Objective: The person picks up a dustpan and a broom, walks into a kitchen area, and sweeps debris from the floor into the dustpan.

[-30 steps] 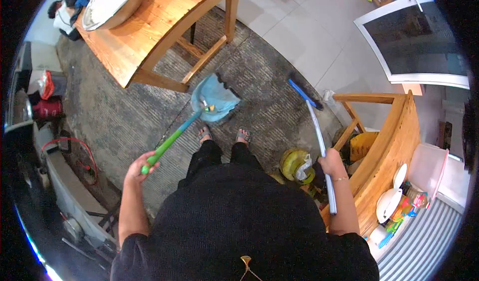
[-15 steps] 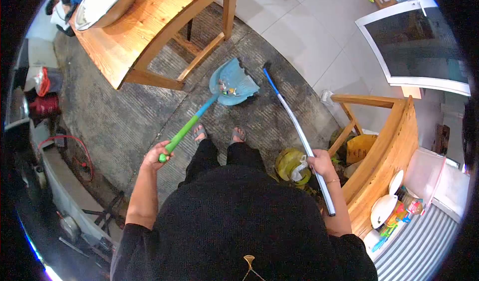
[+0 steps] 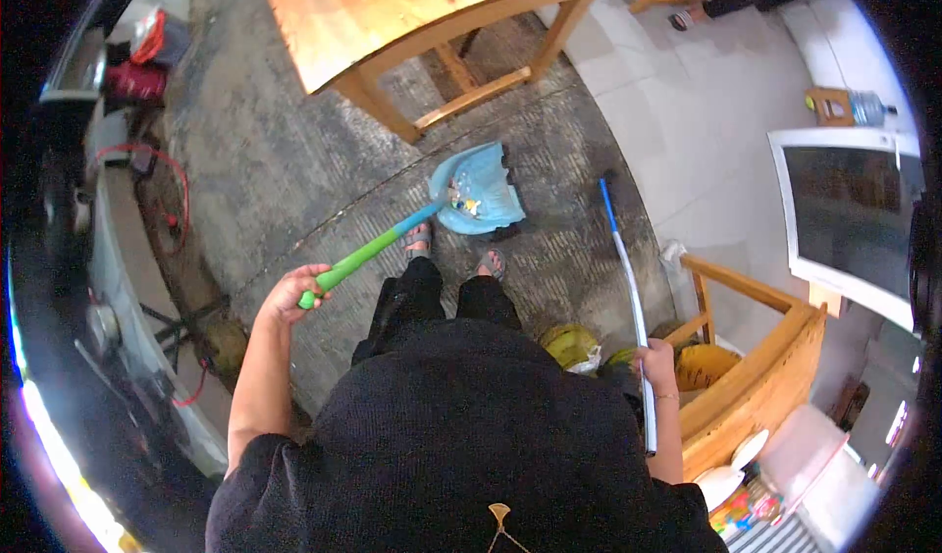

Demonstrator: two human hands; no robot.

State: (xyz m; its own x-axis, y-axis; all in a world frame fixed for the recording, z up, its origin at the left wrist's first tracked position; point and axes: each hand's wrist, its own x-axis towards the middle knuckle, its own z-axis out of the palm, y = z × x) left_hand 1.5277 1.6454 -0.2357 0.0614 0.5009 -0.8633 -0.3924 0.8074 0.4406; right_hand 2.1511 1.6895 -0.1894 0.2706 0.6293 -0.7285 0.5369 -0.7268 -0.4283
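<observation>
My left hand (image 3: 297,293) is closed round the green grip of a long-handled dustpan (image 3: 488,168). The blue pan lies on the dark floor just ahead of my feet, its ragged edge facing right, with small scraps of debris (image 3: 471,206) inside. On the other side, my right hand (image 3: 655,365) grips the pale shaft of a broom (image 3: 629,276). Its blue lower end reaches the floor to the right of the pan, apart from it. The dark broom head is hard to make out against the floor.
A wooden table (image 3: 392,8) stands ahead. At right are a wooden bench (image 3: 751,367), a yellow-green round container (image 3: 569,345) and a glass-paned white frame (image 3: 854,200). A red hose (image 3: 184,190) curves at left. Another person's leg (image 3: 731,1) shows at the upper right.
The view has turned, so the table sits further right and another person's leg shows more. My feet have shifted closer to the dustpan. The broom has moved right with my right hand.
</observation>
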